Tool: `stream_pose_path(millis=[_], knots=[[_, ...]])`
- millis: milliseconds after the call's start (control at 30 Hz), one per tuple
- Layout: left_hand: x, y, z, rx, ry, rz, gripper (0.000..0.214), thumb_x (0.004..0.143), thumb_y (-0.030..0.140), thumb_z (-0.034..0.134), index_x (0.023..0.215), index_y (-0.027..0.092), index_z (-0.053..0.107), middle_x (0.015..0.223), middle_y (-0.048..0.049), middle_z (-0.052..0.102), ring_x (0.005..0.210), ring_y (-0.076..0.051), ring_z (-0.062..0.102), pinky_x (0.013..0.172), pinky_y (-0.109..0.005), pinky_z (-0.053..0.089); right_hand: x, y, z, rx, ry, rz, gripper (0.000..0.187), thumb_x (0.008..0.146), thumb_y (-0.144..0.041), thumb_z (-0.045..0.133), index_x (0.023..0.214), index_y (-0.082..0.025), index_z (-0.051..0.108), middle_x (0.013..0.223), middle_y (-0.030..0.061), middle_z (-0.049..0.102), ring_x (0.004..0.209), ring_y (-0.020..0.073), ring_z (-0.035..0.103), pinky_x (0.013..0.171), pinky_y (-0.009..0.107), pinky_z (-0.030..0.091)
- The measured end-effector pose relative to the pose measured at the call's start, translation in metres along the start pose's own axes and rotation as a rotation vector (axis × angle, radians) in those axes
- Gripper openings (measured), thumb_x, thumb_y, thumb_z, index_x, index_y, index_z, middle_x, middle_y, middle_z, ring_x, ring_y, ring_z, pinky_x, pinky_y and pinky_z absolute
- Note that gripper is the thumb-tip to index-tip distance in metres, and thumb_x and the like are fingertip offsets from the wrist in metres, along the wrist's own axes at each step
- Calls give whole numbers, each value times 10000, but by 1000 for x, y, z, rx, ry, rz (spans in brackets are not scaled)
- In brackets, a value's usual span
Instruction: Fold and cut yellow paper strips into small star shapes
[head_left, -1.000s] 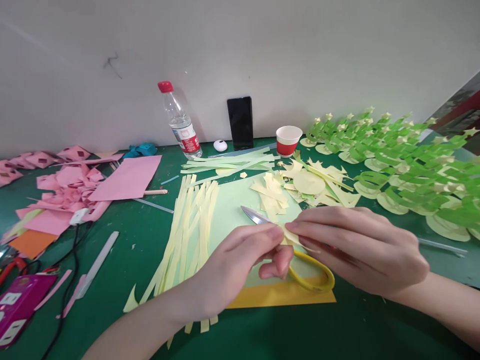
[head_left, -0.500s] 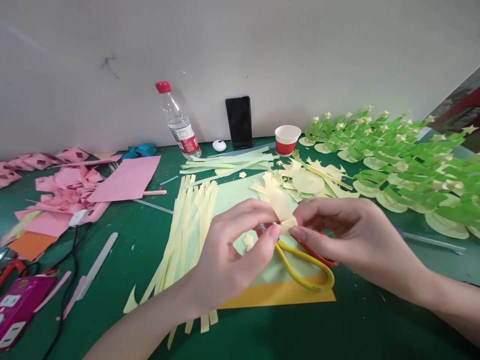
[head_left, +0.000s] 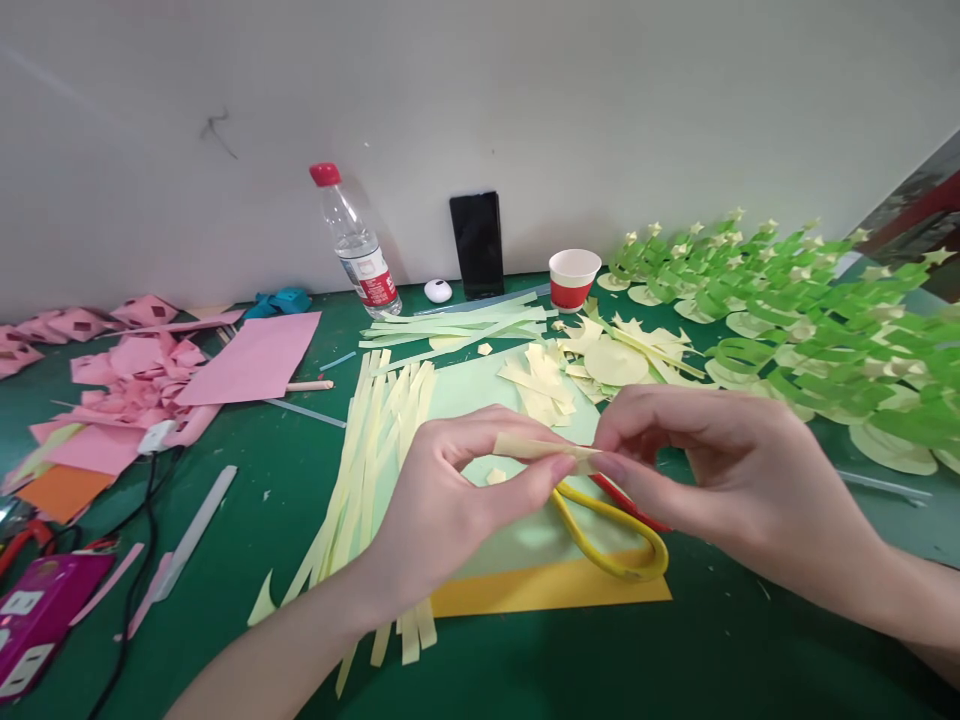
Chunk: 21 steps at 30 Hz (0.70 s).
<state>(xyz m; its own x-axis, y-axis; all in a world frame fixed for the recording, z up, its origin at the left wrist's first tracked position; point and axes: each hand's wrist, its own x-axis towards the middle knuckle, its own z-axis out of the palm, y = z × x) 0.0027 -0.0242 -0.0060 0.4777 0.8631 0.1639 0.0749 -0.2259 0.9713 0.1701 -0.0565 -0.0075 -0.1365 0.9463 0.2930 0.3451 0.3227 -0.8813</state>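
Note:
Between them, my left hand [head_left: 472, 490] and my right hand [head_left: 697, 470] pinch a pale yellow paper strip [head_left: 525, 447], one end of which points left over my left fingers. Thumbs and fingertips of both hands meet at its folded part, which they partly hide. Below lie scissors [head_left: 660, 560] with one yellow and one red handle loop, on pale green paper sheets [head_left: 480, 375]. A small folded yellow paper piece [head_left: 496, 477] rests near my left thumb. Many cut pale yellow strips [head_left: 375, 450] lie left of my left hand.
A water bottle [head_left: 364, 250], an upright phone [head_left: 478, 245] and a paper cup [head_left: 574, 280] stand along the wall. Yellow paper scraps [head_left: 615, 362] and green paper plants [head_left: 817, 340] fill the right. Pink paper [head_left: 255, 358] and a purple power strip [head_left: 52, 620] are at left.
The strip's free end, which stood up and away between my hands, now lies leftward over my left fingers. Both hands have kept their pinch and stay nearly in place.

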Motion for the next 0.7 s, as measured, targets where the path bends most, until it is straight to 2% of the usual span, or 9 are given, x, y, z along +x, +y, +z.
stream_pose_path(millis=[100,267,367,467,567,700], knots=[[1,0,0,10,-2,-42,132,724,103,632,674,163,738,686,-28,701,671,-148,640,629,-241,511,0,0,0,-50,-8,-33,146,763,-174,563,620,-187,592,536,-11,577,461,84,478,409,188,392],[0,-1,1,95,8,42,195,756,115,605,596,178,695,640,-8,665,664,-138,610,634,-229,495,1,-1,-2,-79,0,-28,161,769,-151,544,618,-185,588,506,-25,544,400,67,442,351,185,348],[-2,-2,3,136,8,45,136,772,126,606,679,174,694,729,-13,678,730,-136,619,683,-217,498,2,-3,-3,-99,-12,-8,150,764,-149,537,628,-176,594,517,-25,560,401,64,455,356,177,366],[-3,-3,4,121,94,71,45,736,130,658,728,173,670,774,1,669,760,-119,625,710,-184,497,2,-4,-2,-122,-9,-23,151,769,-151,528,632,-172,589,513,-26,561,407,64,462,370,177,371],[-3,-5,4,81,124,28,52,720,152,684,698,189,655,723,29,664,725,-102,630,685,-157,497,1,-3,-1,-148,-2,-44,168,774,-148,519,618,-177,574,510,-21,566,435,78,483,393,189,377],[-1,-4,2,26,104,-46,48,717,170,688,688,205,671,733,33,695,764,-118,652,709,-169,507,1,-1,-3,-144,-1,-68,161,780,-156,523,628,-180,571,524,-17,565,450,90,485,413,206,391]])
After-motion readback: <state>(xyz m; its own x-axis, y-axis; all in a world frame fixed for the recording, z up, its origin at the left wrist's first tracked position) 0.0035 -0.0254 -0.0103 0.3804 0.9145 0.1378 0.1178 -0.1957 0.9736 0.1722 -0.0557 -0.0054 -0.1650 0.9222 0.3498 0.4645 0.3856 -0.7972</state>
